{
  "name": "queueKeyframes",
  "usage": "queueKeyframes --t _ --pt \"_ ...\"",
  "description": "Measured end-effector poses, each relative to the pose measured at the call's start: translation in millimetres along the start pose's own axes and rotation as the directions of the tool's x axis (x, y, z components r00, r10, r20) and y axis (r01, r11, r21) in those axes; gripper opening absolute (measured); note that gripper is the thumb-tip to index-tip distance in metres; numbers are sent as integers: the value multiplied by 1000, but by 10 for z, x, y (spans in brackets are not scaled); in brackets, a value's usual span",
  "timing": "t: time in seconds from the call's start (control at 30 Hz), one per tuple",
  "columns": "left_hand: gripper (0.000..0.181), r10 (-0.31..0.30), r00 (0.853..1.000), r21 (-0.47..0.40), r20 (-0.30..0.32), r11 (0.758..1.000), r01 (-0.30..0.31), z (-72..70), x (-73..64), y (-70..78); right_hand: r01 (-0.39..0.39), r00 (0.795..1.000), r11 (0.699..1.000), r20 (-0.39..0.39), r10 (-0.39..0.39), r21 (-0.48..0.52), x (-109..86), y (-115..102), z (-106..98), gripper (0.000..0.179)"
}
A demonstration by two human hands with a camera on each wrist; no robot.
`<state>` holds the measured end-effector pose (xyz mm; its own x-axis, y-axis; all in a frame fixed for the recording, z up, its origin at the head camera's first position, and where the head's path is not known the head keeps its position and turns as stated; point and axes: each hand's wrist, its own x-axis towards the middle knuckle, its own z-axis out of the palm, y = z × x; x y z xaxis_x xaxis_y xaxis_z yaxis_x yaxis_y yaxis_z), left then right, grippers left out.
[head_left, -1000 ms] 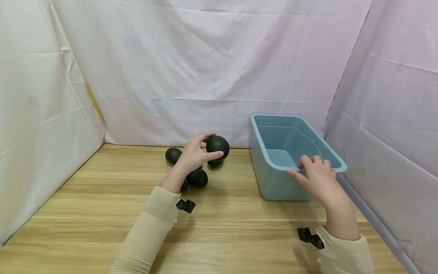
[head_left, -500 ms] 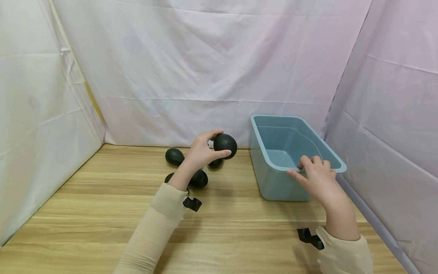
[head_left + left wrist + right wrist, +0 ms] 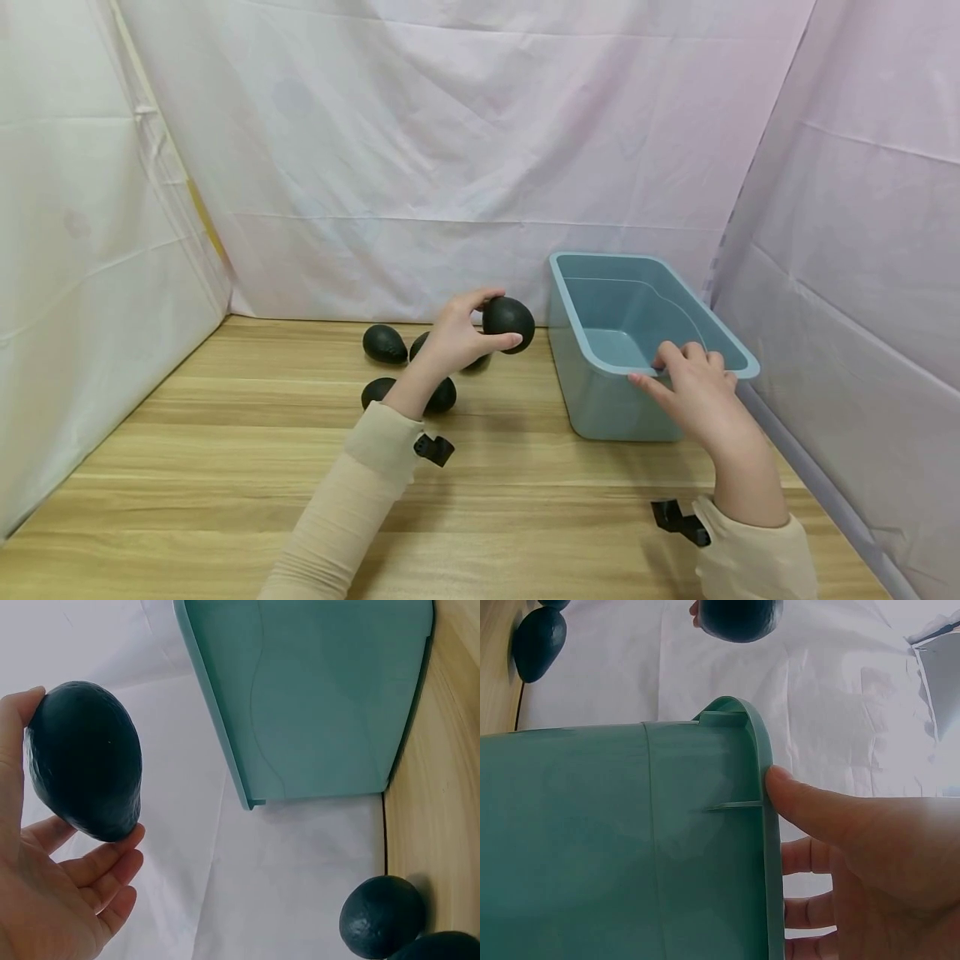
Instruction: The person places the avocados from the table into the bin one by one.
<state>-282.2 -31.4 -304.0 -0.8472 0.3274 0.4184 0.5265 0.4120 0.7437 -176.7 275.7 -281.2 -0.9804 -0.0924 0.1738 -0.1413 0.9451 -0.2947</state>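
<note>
My left hand (image 3: 457,337) holds a dark avocado (image 3: 509,325) between thumb and fingers, raised above the table to the left of the bin. In the left wrist view the avocado (image 3: 86,761) shows its bumpy skin and egg shape. With the thumb outside and the fingers over the edge, my right hand (image 3: 697,392) grips the near rim of a blue-green plastic bin (image 3: 573,325). The right wrist view shows the thumb against that rim (image 3: 769,825). Several more avocados lie on the table behind and under the left arm, one avocado (image 3: 384,343) at the far left of the group.
The bin stands on a wooden table (image 3: 510,517) at the right, near the side curtain (image 3: 862,317). A pale back curtain (image 3: 465,150) hangs along the table's far edge. Black camera mounts (image 3: 435,450) sit at both wrists.
My left hand has carried the avocado a short way to the right, toward the bin, uncovering more of the avocados behind. The right hand has stayed on the rim.
</note>
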Motion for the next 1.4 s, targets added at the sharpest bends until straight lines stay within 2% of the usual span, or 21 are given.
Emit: queueKeyframes --t 0.3,0.57,0.97,1.4 --pt "68 -3 1000 36 -11 999 3 114 7 31 4 1000 1000 -4 -4 1 5 -1 -2 50" --pt "67 -22 1000 18 -2 1000 22 176 23 108 4 1000 1000 -1 -4 -3 6 -3 3 50" --pt "67 42 999 55 -6 998 -41 269 77 185 2 1000 1000 -3 -2 -2 1 -8 4 49" --pt "68 59 998 71 11 996 -59 342 135 279 3 1000 1000 -13 -3 -5 -1 -5 9 48"
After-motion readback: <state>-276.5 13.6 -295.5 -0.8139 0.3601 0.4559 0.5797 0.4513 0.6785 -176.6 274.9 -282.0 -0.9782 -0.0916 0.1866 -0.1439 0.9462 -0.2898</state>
